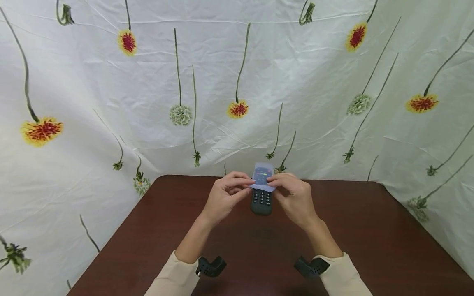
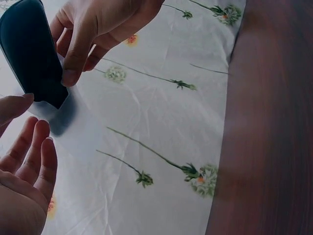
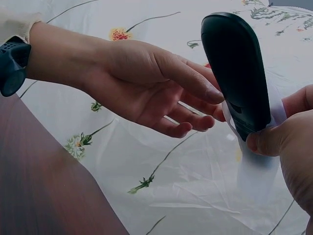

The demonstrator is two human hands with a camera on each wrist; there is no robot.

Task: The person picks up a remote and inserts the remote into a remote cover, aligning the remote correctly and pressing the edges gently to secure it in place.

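Note:
A dark remote control (image 1: 261, 206) with a number keypad is held above the table. Its far half lies inside a translucent plastic sleeve (image 1: 263, 167), with coloured keys showing through. My left hand (image 1: 226, 197) pinches the left edge of the sleeve's mouth between thumb and fingers. On the other side my right hand (image 1: 295, 198) pinches the sleeve's right edge against the remote. In the right wrist view, the right thumb (image 3: 264, 142) presses near the remote's dark back (image 3: 234, 63). Seen from the left wrist, the sleeve (image 2: 80, 129) extends past the remote.
Below the hands is a dark reddish-brown table (image 1: 155, 238). A white cloth (image 1: 207, 82) printed with flowers hangs behind it and along both sides. Each wrist wears a black camera band, the left one (image 1: 211, 267) and the right one (image 1: 312, 267).

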